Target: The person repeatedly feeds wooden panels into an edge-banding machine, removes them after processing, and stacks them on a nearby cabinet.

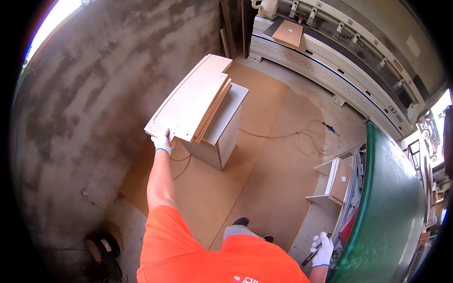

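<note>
My left hand [163, 140], in a white glove with a blue cuff, grips the near left corner of a pale board [191, 99]. That board is the top of a stack of several flat panels. The stack rests on a box-like cabinet carcass [212, 151] with grey-white sides. At the lower right, well away from the stack, my right hand [322, 250], also gloved, is closed around a slim dark tool [309, 258]. The tool's kind is not clear, because the fingers cover most of it.
Brown sheeting [269, 179] covers the floor, with a thin hose [278, 137] lying across it. A long white machine [325, 70] stands at the back. On the right are a green curved surface [387, 207] and a small panel assembly [337, 181]. A black reel [101, 247] sits lower left.
</note>
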The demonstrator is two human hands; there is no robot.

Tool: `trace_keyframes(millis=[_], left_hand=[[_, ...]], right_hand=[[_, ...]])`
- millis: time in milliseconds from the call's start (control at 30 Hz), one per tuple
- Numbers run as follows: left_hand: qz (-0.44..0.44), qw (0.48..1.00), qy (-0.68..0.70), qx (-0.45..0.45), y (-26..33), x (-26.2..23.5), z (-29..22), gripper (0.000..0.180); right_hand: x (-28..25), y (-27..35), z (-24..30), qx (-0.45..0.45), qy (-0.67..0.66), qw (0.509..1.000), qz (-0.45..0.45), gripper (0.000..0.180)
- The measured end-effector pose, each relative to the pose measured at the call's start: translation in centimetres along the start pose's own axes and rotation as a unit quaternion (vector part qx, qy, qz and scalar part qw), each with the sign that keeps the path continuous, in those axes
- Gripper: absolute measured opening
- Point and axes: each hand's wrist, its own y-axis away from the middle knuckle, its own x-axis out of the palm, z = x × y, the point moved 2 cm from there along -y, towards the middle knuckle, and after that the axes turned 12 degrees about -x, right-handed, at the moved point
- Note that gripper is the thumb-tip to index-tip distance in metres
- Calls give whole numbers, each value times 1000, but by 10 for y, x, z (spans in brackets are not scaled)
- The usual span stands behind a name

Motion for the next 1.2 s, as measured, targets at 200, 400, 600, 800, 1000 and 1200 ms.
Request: trace_keyframes(millis=[200,400,600,800,1000,1200], left_hand=[[38,997,-43,-43,73,26,-17,69],[115,974,-128,-147,104,-16,97,21],[129,972,-189,-54,116,64,79,22],[77,958,-264,-78,92,90,71,34],[160,947,-277,16,126,140,124,49],[288,821,-491,47,262,61,264,53]], right_hand=[[-2,10,-10,28,-5,999,-19,14],[-19,13,-13,29,-19,999,-39,14],[-36,16,-17,57,-54,997,-10,16],[-56,31,-38,110,-130,985,-7,15],[-103,62,-48,82,-285,953,-57,21],[-139,63,-43,41,-323,936,-137,31]])
